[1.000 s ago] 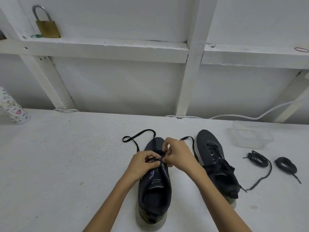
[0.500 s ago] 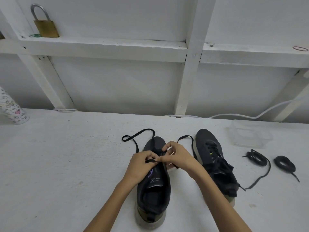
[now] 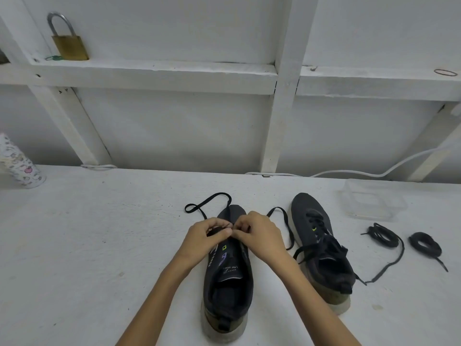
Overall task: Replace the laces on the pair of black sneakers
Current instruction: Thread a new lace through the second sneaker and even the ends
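Both hands meet over the front eyelets of the near sneaker (image 3: 228, 283), which stands on the white tabletop (image 3: 99, 233) with its toe pointing away from the person. The left hand (image 3: 207, 236) has its fingers curled and pinches the black lace (image 3: 208, 201) between thumb and fingertips. The right hand (image 3: 259, 236) is curled the same way and grips the lace just beside the left, knuckles almost touching. Exactly which eyelet the lace passes through is hidden by the fingers.

One end of the lace loops out to the left of the toe and lies flat on the tabletop; the other arcs out to the right and drops between the two shoes. The second sneaker (image 3: 321, 250) sits just to the right, angled slightly outward, with a lace loosely in its eyelets (the ends splay over its tongue).

Further right lie two coiled laces (image 3: 381, 236), both black, the nearer one trailing a loose end toward that shoe's heel. A clear plastic container (image 3: 374, 201) rests behind them. A patterned cup (image 3: 20, 166) stands at the far left edge, and a brass padlock (image 3: 68, 43) sits on the white ledge (image 3: 154, 73) above.
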Motion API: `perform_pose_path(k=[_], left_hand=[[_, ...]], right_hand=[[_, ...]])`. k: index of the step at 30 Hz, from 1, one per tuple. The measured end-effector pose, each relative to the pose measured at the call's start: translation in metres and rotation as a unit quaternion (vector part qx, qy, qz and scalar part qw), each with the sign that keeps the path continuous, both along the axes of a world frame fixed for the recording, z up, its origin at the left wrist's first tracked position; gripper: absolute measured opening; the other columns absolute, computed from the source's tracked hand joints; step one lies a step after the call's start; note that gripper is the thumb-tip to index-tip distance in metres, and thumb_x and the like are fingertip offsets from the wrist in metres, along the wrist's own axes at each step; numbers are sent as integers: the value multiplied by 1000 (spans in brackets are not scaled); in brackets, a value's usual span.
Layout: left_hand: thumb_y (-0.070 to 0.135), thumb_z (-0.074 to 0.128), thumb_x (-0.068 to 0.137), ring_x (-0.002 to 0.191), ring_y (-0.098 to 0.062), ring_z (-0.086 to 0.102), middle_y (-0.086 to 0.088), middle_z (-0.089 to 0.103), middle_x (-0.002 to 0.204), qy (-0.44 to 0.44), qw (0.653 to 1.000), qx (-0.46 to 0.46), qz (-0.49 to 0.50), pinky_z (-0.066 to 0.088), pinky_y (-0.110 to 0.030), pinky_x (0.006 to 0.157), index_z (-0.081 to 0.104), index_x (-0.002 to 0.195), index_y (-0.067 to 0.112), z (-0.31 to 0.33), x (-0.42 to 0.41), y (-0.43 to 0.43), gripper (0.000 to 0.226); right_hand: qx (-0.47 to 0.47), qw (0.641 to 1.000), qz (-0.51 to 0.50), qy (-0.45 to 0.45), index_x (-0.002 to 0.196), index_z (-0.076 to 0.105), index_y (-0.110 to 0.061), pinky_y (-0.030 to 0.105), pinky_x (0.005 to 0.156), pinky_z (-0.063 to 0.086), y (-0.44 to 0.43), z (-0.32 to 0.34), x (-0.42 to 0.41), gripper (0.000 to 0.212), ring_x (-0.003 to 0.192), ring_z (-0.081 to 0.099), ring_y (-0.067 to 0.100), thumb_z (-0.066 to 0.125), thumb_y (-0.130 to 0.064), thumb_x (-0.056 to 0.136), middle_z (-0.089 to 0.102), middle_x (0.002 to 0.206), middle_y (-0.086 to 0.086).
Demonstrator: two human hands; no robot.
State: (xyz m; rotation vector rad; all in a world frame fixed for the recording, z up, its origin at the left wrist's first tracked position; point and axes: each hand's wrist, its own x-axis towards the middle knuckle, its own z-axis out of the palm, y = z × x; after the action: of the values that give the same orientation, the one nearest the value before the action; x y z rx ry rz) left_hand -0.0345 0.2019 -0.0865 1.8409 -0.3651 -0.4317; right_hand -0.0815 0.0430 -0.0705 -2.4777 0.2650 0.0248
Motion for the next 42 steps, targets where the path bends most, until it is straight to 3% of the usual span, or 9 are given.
perform_pose_path(k=[3,7,10,14,23,27,31,37,42], left_hand=[[27,62,94,52,2,44,20,49,59,49,998,-39,2,33,-10,54,69,108,24,3,2,10,16],[24,60,96,54,-8,34,10,44,56,31,998,-31,33,30,-19,54,72,96,17,-5,5,24,14],[18,64,93,52,-6,43,8,53,54,5,999,5,41,37,-16,55,73,90,15,-11,4,26,10],[11,65,91,50,-9,50,5,66,63,-34,998,45,30,45,-20,58,71,81,15,-21,1,23,13],[14,68,89,48,-4,53,19,60,53,-119,988,96,29,44,-13,58,74,82,17,-17,-2,18,9],[17,68,89,63,4,60,19,67,68,-159,978,131,26,43,-9,63,75,83,21,-11,-3,16,10],[21,67,90,79,-3,64,13,71,84,-202,958,202,0,46,-13,73,75,87,22,-2,-2,10,9],[15,80,77,49,-9,61,-1,71,66,-92,988,122,11,54,-26,62,68,79,19,-3,10,11,13],[25,83,73,69,-3,66,10,73,73,-89,989,118,7,53,-24,70,71,69,25,-16,14,10,13]], right_hand=[[-9,1000,-3,14,89,70,-19,27,63,37,1,0,4,9,83,56,15,61,-23,91,54,79,-12],[-12,999,6,41,85,74,-12,28,66,45,6,0,11,12,83,63,22,61,-13,85,69,86,0],[-24,998,0,61,80,74,-10,32,65,50,8,-3,15,13,83,65,26,61,-11,79,71,85,6],[-22,997,11,72,84,78,-25,26,66,43,10,-3,15,10,86,65,19,73,-18,77,72,88,-3],[86,996,-5,27,89,80,-30,23,64,37,6,-11,10,13,69,50,2,79,-27,76,52,66,-16],[103,994,-10,19,90,80,-29,27,69,43,6,-15,9,14,73,52,3,80,-26,76,52,70,-15],[112,994,-15,14,91,80,-28,33,76,49,8,-16,8,14,79,55,5,79,-25,77,54,71,-15],[91,995,-13,28,94,80,-30,22,63,39,9,-12,6,17,68,49,0,77,-25,79,51,63,-15],[65,997,-11,47,94,79,-31,19,56,33,10,-10,7,17,77,52,7,75,-27,78,50,65,-13]])
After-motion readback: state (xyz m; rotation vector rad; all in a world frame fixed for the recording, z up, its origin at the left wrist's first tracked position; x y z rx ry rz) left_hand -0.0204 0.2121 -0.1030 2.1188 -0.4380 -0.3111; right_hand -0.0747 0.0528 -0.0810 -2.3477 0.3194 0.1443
